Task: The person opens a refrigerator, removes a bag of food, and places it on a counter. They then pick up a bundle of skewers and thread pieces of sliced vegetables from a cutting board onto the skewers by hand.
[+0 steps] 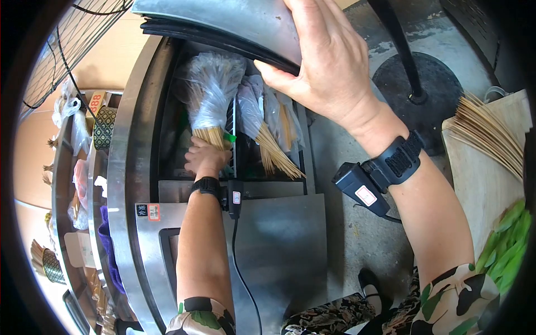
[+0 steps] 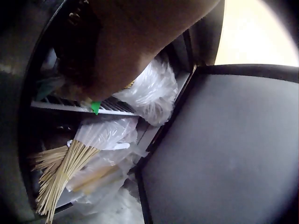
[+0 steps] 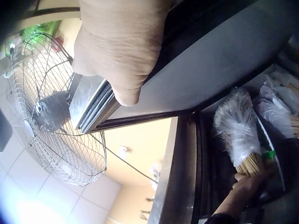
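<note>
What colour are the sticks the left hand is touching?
Tan. The sticks show best in the head view.

You're in a food-prep kitchen: steel chest (image 1: 279, 234) around your left hand (image 1: 207, 157), bagged skewers (image 1: 213, 92) touching it, green vegetables (image 1: 510, 240) right of your right hand (image 1: 333, 72)

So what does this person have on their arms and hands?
The left hand and right hand wear no gloves. Each arm has a black wrist strap and a boxy black camera with a white sticker; a thin black cable trails from the left one. The sleeves are camouflage: black, green, beige.
</note>
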Available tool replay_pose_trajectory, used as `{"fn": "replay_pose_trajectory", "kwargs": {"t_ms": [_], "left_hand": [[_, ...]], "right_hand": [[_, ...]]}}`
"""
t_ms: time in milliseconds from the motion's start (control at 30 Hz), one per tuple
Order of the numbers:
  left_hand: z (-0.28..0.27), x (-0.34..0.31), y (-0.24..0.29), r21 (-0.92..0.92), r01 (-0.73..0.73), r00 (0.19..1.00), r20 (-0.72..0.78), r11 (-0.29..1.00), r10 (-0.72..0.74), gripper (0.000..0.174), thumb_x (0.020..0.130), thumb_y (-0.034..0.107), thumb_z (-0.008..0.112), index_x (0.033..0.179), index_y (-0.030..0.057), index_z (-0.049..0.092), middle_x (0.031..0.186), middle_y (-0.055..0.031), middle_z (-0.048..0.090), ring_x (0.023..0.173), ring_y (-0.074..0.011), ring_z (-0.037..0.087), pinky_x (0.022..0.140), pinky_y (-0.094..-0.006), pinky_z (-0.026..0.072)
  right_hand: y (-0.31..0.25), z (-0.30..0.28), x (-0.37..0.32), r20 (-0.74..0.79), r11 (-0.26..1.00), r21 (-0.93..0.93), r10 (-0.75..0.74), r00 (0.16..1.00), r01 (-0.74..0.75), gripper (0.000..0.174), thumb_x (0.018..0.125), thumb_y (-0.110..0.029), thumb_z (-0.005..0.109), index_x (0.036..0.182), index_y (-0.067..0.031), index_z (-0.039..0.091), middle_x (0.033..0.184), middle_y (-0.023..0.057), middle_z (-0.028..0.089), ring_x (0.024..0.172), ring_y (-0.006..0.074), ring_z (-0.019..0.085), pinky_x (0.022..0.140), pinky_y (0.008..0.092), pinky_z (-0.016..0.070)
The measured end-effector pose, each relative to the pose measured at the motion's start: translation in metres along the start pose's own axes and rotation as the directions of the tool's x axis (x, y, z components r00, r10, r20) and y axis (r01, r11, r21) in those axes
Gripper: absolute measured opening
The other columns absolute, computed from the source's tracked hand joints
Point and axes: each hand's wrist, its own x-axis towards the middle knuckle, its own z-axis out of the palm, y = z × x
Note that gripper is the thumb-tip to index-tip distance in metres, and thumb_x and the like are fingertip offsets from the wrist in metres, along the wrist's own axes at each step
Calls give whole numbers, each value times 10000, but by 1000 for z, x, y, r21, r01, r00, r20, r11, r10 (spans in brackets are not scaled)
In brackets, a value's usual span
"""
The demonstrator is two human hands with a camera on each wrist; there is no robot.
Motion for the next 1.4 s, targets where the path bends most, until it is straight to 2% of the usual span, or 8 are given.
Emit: {"fn": "replay_pose_trajectory", "kwargs": {"t_ms": [600, 700, 800, 900, 967, 1033, 1133, 1400], "left_hand": [[-6, -3, -2, -38, -13, 999, 37, 999, 14, 1081, 652, 491, 669, 1402, 39, 35, 1317, -168, 354, 1224, -284, 337, 954, -457, 342], [2, 16, -14, -143, -80, 992, 86, 986, 92, 1190, 590, 444, 755, 1396, 36, -20, 1339, -210, 321, 1241, -317, 344, 982, -449, 343], [-8, 26, -33, -280, -249, 935, 180, 927, 306, 1290, 507, 374, 835, 1386, 38, -47, 1353, -260, 277, 1241, -349, 364, 999, -411, 353], [1, 41, -43, -339, -326, 915, 120, 883, 384, 1311, 438, 298, 877, 1388, 73, 3, 1266, -273, 406, 1177, -354, 446, 970, -374, 400], [6, 51, -47, -502, -363, 881, 90, 785, 465, 1299, 412, 224, 883, 1391, 85, 39, 1229, -255, 461, 1158, -341, 468, 963, -372, 410], [22, 70, -57, -703, -358, 837, 50, 614, 545, 1296, 380, 138, 886, 1391, 92, 76, 1196, -234, 503, 1139, -326, 487, 954, -364, 420], [31, 83, -58, -714, -354, 876, -27, 604, 482, 1290, 341, 39, 869, 1388, 99, 118, 1213, -215, 494, 1146, -296, 483, 965, -367, 410], [13, 58, -50, -519, -260, 911, 148, 814, 385, 1343, 431, 207, 877, 1406, 118, -43, 1350, -288, 275, 1240, -372, 358, 1023, -395, 334]], "right_hand": [[2, 5, -4, -55, 999, -3, -33, 998, 33, 735, 591, -144, 723, 1206, 35, 363, 942, 175, 505, 866, 331, 524, 758, 381, 456], [2, 3, -3, -63, 999, 23, -28, 998, 29, 742, 581, -134, 724, 1206, 38, 363, 921, 168, 501, 844, 324, 522, 738, 377, 457], [6, 6, -3, -120, 995, 77, -57, 991, 66, 746, 572, -119, 724, 1205, 39, 362, 920, 165, 500, 830, 318, 519, 728, 376, 454], [17, 15, -4, -111, 993, -30, -114, 987, 111, 755, 569, -112, 728, 1210, 39, 359, 933, 164, 502, 834, 311, 515, 737, 374, 451], [26, 21, -6, -93, 962, -213, -192, 977, 169, 769, 566, -112, 734, 1217, 38, 353, 941, 161, 503, 837, 306, 513, 745, 371, 448], [19, 14, -7, -95, 995, -12, -103, 990, 102, 796, 563, -118, 740, 1229, 44, 336, 938, 155, 501, 838, 298, 509, 751, 363, 445], [7, -1, -4, -103, 992, 123, -23, 994, 36, 811, 563, -120, 742, 1236, 52, 323, 933, 150, 500, 842, 292, 507, 756, 354, 444], [8, 5, -3, -98, 986, 160, -18, 995, 34, 776, 577, -119, 728, 1227, 48, 340, 938, 158, 502, 843, 303, 513, 751, 364, 451]]}}
